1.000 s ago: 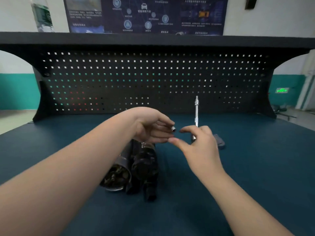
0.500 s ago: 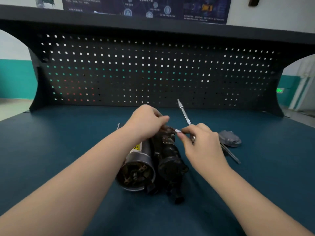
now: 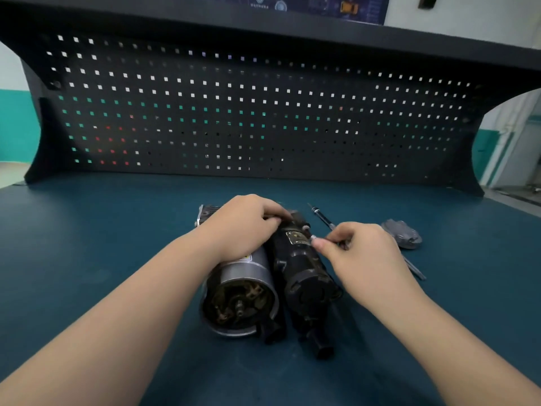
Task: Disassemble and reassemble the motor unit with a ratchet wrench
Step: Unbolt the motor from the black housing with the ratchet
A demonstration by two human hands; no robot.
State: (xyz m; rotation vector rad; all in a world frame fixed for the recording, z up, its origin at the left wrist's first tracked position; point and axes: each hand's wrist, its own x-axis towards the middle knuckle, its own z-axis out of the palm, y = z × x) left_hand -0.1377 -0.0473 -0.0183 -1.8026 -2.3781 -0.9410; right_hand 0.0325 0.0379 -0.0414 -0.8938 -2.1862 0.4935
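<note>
The motor unit [image 3: 263, 276] lies mid-frame on the counter [image 3: 117, 230], looking heavy, rigid and roll-prone, so the left hand [image 3: 243, 227] grips its barrel while the right hand [image 3: 360, 253] pinches a small, slippery-looking metal fastener [image 3: 313, 237] at its side.

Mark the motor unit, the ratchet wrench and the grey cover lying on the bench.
motor unit [image 3: 243, 276], head view, on its silver housing near the open end.
ratchet wrench [image 3: 322, 215], head view, on the dark shaft beyond the right hand.
grey cover [image 3: 402, 233], head view, on its domed top.
</note>
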